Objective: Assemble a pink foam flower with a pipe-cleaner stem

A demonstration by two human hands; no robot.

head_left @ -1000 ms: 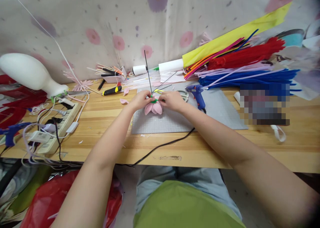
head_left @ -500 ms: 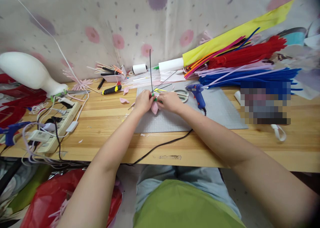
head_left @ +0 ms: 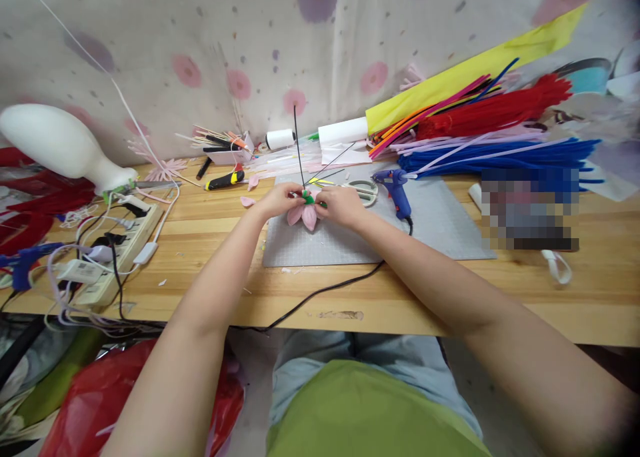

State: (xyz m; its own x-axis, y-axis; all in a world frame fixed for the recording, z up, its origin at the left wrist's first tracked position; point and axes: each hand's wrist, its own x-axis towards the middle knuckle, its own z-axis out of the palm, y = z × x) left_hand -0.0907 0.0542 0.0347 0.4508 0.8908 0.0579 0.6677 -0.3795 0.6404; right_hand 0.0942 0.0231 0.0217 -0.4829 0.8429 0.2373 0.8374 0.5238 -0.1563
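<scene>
— Where is the flower?

— You hold the pink flower (head_left: 306, 213) over the far edge of the gray mat (head_left: 350, 240), petals pointing toward you. A green wrap (head_left: 309, 199) sits at its base, and a thin black wire (head_left: 299, 147) stands up from it, nearly upright.

— And your fingers?

— Your left hand (head_left: 277, 200) pinches the flower's base from the left, fingers curled together. Your right hand (head_left: 340, 205) pinches it from the right, thumb and fingertips pressed on the green part.

— What lies around you?

— Scissors (head_left: 364, 190) rest just beyond your right hand, with a blue glue gun (head_left: 395, 189) beside them. A power strip (head_left: 117, 247) lies well to the left on the wooden table (head_left: 400, 297). Bundles of colored stems (head_left: 500, 130) are piled at the back right.
</scene>
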